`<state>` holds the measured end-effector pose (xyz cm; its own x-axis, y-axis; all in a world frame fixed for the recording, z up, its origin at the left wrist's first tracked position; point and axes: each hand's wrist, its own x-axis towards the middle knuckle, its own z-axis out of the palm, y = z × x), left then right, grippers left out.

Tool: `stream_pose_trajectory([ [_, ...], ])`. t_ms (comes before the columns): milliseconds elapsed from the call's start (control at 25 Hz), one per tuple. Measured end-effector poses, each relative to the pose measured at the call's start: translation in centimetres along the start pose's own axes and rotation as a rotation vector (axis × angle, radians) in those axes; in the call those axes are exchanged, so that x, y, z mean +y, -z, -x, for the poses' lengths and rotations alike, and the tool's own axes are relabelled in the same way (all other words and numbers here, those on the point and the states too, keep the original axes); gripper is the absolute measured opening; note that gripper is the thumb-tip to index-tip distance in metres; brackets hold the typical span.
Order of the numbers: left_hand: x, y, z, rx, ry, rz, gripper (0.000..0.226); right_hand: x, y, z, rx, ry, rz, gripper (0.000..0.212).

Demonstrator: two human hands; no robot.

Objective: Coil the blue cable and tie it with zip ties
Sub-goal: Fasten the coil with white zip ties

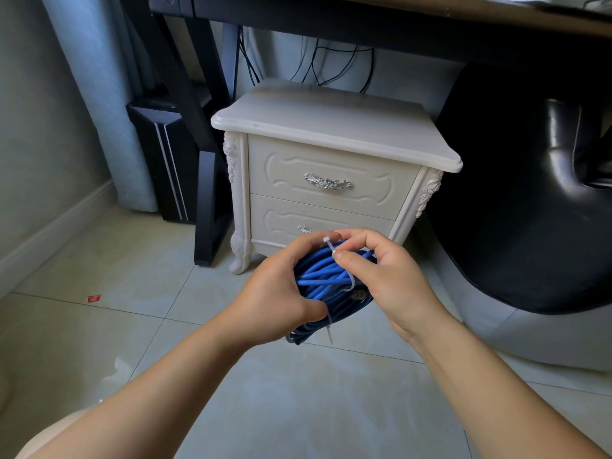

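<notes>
- Head view: pale glossy floor tiles [99, 342] with thin dark joints. A grey wall with a skirting board stands on the left, and a dark desk [331, 14] runs along the top.
- The blue cable [318, 276] is a coiled bundle held in the air above the tiles, in front of the white nightstand [331, 160] — level with its lower drawer.
- The bundle is squeezed long. Its axis slants from far right to near left, and the lower end is in shadow.
- The left hand [275, 293] grips the coil with its fingers curled round it.
- The right hand [394, 283] pinches a white zip tie [350, 282] between thumb and forefinger; the tie's head sticks up at the top of the coil.
- A second zip tie [329, 329] wraps the shadowed end, tail hanging down.
- A black chair [530, 193] is on the right and a dark computer tower [165, 154] on the left. A red scrap [94, 298] lies on the tiles, well apart from the hands.
</notes>
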<state>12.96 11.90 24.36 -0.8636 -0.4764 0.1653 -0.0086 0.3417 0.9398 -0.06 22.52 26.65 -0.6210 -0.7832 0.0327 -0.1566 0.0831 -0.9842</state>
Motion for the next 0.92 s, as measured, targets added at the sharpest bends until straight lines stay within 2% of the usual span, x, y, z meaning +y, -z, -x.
stream_pose_trajectory([
  [200, -0.5, -0.3, -0.1, 0.021, -0.013, -0.061, 0.082, 0.5, -0.2, -0.1, 0.009, 0.001, 0.015, 0.011],
  [400, -0.3, -1.6, -0.1, 0.125, -0.09, -0.122, 0.066, 0.9, -0.4, -0.3, 0.038, 0.025, 0.016, 0.009],
  [520, -0.2, -2.1, -0.1, 0.199, -0.096, -0.079, 0.056, 1.0, -0.9, -0.3, 0.067, 0.081, 0.095, 0.009],
  [600, -0.3, -1.8, -0.4, 0.226, -0.065, -0.05, 0.053, 0.5, -0.5, -0.4, 0.076, 0.096, 0.039, 0.01],
  [680, -0.4, -1.1, -0.9, 0.266, 0.011, 0.053, 0.05, -0.4, 0.9, -0.6, 0.102, 0.148, -0.021, 0.014],
  [760, -0.5, -0.2, -1.3, 0.301, 0.096, 0.216, 0.046, -1.0, 2.6, -0.5, 0.168, 0.24, 0.088, 0.016],
  [840, -0.6, 0.6, -1.7, 0.331, 0.148, 0.323, 0.042, -0.8, 3.7, -0.2, 0.114, 0.233, 0.192, 0.022],
  [920, -0.8, 1.2, -1.9, 0.354, 0.174, 0.362, 0.039, -0.4, 4.0, 0.2, -0.053, 0.133, 0.287, 0.028],
])
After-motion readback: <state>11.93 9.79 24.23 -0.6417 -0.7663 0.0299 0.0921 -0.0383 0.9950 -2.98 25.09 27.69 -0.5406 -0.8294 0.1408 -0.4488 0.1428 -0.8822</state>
